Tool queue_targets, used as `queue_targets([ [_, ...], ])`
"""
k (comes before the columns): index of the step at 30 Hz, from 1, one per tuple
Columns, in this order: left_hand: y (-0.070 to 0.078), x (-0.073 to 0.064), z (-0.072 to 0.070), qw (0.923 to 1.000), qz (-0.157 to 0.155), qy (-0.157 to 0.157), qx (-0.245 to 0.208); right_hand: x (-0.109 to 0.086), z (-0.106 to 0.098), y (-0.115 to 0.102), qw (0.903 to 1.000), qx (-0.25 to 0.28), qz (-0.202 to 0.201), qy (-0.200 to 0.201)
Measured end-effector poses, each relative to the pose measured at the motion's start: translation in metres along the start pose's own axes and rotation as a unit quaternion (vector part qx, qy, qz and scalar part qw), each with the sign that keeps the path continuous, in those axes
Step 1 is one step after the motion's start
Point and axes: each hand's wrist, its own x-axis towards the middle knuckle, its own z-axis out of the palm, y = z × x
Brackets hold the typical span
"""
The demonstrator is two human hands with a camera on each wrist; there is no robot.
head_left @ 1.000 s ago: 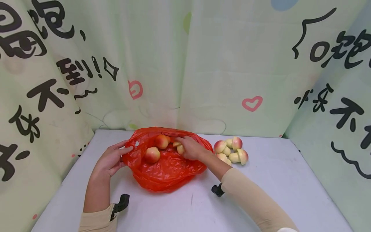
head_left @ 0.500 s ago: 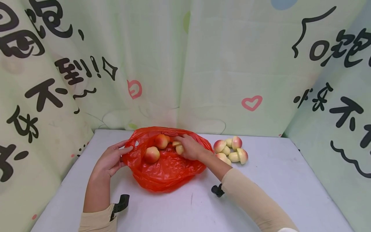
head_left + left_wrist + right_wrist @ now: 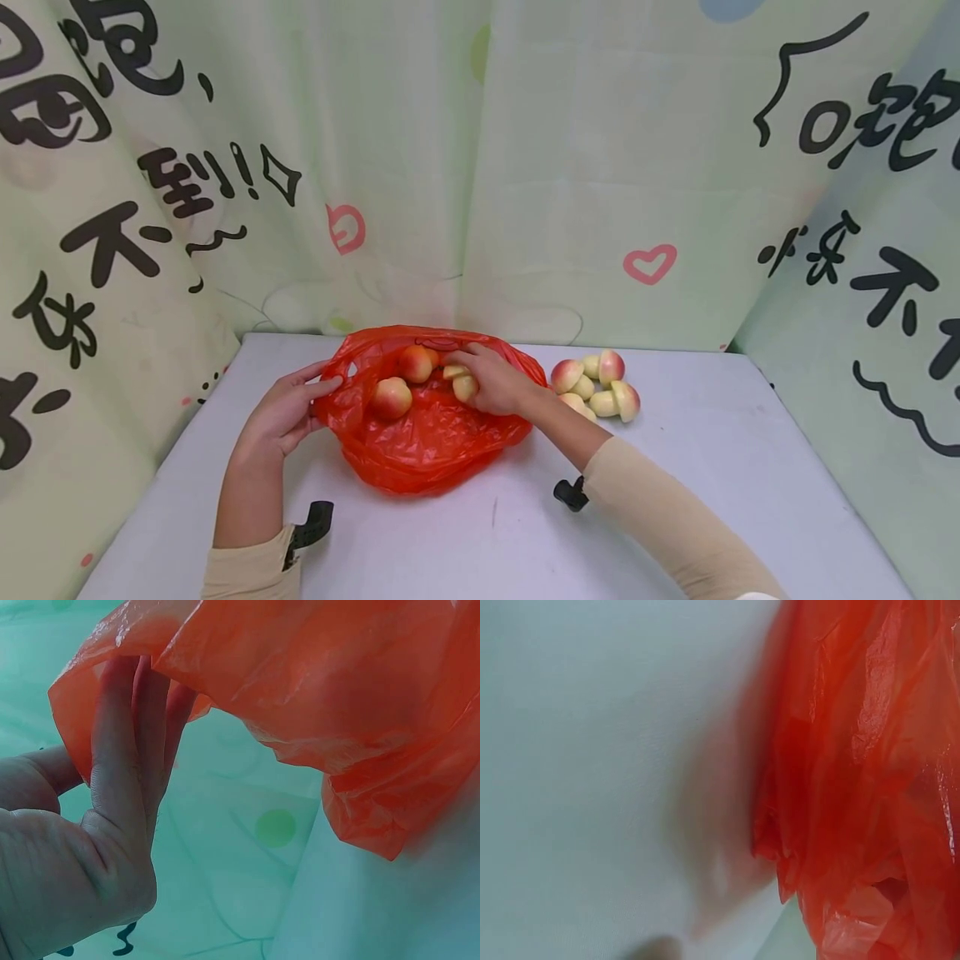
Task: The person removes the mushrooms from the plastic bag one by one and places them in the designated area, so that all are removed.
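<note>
A red plastic bag lies on the table with its mouth held wide. My left hand pinches the bag's left rim between thumb and fingers; in the left wrist view the fingers reach up behind the red film. Inside the bag are two rounded, red-and-yellow mushroom caps, their stems mostly hidden. My right hand reaches into the bag's right side and grips a pale mushroom, partly covered by the fingers. The right wrist view has the bag's side but not the hand.
Several mushrooms with pink-red caps and cream stems lie clustered on the white table, just right of the bag and beside my right forearm. A printed curtain rises behind the table and on both sides.
Both hands and the bag stay almost where they were. My right forearm shifts very slightly rightward, and the whole head view drifts a little.
</note>
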Motion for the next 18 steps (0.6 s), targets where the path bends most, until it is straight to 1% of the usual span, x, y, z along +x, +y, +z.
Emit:
queue_targets([
  [10,0.001,0.001,0.001,1.0,-0.002,-0.002,0.003,-0.011,-0.008,-0.002,0.9993,0.025,-0.022,0.018],
  [18,0.001,0.0,0.001,1.0,-0.005,0.001,0.007,-0.025,-0.014,-0.007,0.9977,0.06,-0.011,0.029],
])
